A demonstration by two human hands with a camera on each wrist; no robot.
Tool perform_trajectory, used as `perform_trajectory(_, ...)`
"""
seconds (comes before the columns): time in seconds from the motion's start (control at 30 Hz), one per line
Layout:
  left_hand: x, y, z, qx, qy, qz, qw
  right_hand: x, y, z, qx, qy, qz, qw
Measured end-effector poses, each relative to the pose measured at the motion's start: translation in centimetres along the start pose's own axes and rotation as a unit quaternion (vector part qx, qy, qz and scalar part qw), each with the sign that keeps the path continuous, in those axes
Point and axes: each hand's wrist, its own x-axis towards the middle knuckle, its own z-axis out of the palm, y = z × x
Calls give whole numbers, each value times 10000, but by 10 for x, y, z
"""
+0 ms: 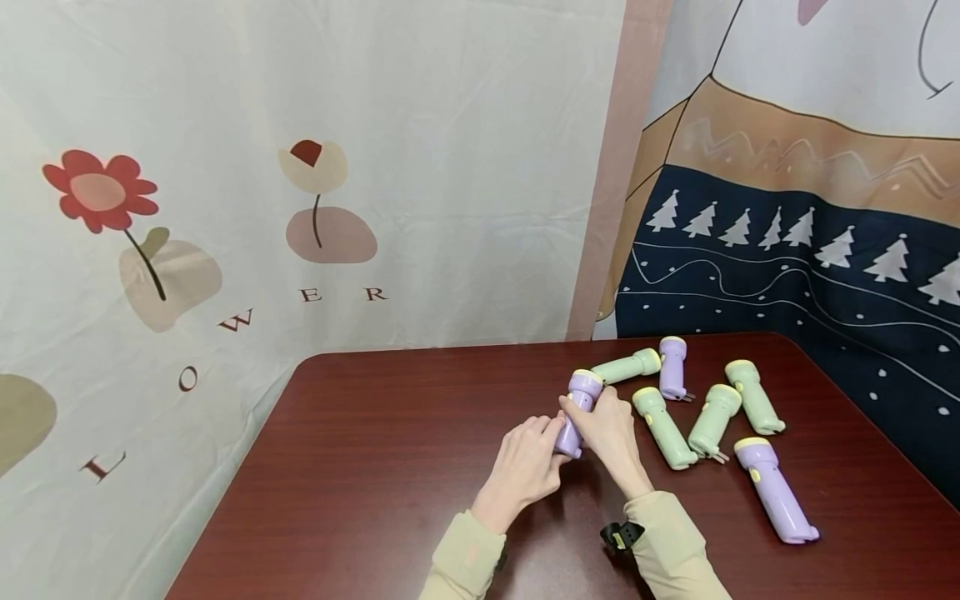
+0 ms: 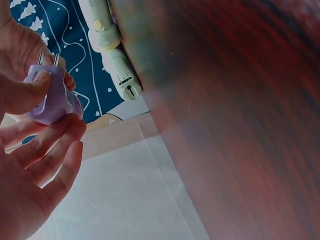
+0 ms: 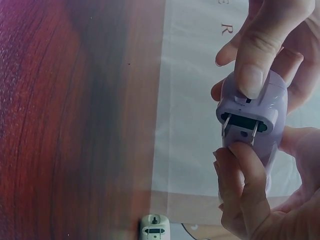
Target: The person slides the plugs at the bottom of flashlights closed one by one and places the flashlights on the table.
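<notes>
Both hands hold a purple flashlight [image 1: 581, 408] over the table, its yellow-rimmed lamp end pointing away from me. My right hand [image 1: 611, 429] grips the body from the right. At the tail end is my left hand [image 1: 525, 462], its thumb [image 3: 252, 75] pressed on the casing by a small slot. Two metal plug prongs [image 2: 56, 60] stick out of that tail. In the right wrist view, the right hand's fingertips [image 3: 240, 152] lie just below the prongs. Nearest to the held flashlight is a green flashlight [image 1: 628, 367], just behind it.
On the right half of the brown table [image 1: 360, 467] lie more green flashlights [image 1: 665, 429] and two purple ones, one at the back [image 1: 672, 367] and one nearer me [image 1: 780, 496]. Prongs show on the back purple one and on a middle green flashlight [image 1: 715, 421]. Printed curtains [image 1: 480, 167] hang behind.
</notes>
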Motion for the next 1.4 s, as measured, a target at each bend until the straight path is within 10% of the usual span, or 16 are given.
perform_trajectory(1.4,-2,-2,-4,-346,-665,-87,9971,3,2,0,245,-191,74,9995)
